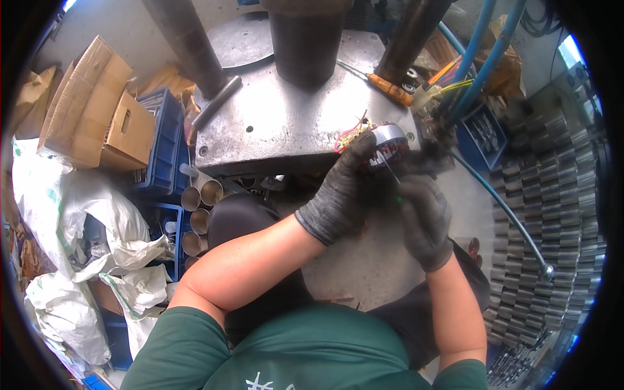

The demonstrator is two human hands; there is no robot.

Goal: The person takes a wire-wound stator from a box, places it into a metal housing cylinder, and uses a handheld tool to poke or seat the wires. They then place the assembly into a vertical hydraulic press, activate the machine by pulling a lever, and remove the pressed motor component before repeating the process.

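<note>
Ring-shaped wound part (390,135), silver outer band, red-and-white windings, coloured wires (351,138) fanning out loose; held off the metal surface (292,123), by its near right corner. Stage, as judged: work on the windings under way; leads ungathered; the finished share and remainder cannot be told. Left hand (341,195), grey-gloved, clamped on the part's near left side. Right hand (426,211), gloved, blurred, just below the part, apparently closed around a thin tool (392,171), tip at the windings. Outward: orange-handled tool (390,89) near the surface's right edge; metal bar (218,102) at its left edge.
</note>
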